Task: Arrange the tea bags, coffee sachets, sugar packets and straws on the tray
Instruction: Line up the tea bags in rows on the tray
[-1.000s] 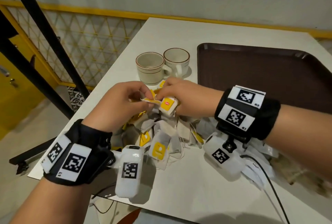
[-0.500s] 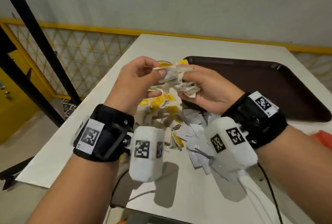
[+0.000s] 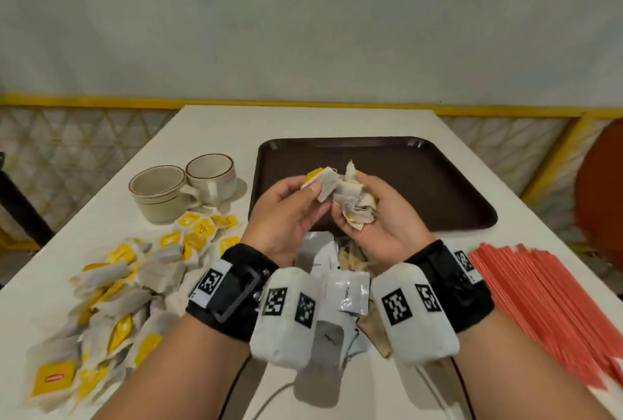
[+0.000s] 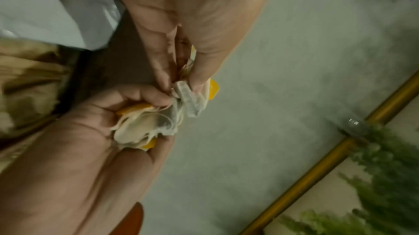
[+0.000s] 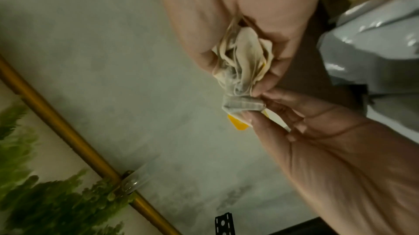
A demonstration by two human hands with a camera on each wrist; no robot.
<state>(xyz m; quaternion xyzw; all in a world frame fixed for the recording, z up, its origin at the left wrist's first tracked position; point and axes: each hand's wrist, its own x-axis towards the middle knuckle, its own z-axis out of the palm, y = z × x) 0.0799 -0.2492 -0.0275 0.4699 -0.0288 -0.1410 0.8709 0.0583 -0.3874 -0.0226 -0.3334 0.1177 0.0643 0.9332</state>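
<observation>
I had my right hand [image 3: 374, 217] cupped palm up, fingers curled round a crumpled bunch of tea bags [image 3: 355, 202], so that grip was closed on the bunch; my left hand [image 3: 290, 214] pinched a single tea bag [image 3: 323, 183] between thumb and fingers, its yellow tag [image 3: 313, 172] poking out behind, and that bag touched the top of the bunch; both grips hung above the near edge of the brown tray [image 3: 438, 183], which lay just beyond them; the loose pile of tea bags [image 3: 111, 284] sprawled on the white table [image 3: 303, 119] to the left of my left grip; the silver coffee sachets [image 3: 350, 291] lay below and between my wrists, with brown sugar packets [image 3: 354, 257] under the right grip; the red straws [image 3: 546, 305] were stacked well to the right of it; two cups [image 3: 182, 190] stood left of the tray, beyond the pile.
</observation>
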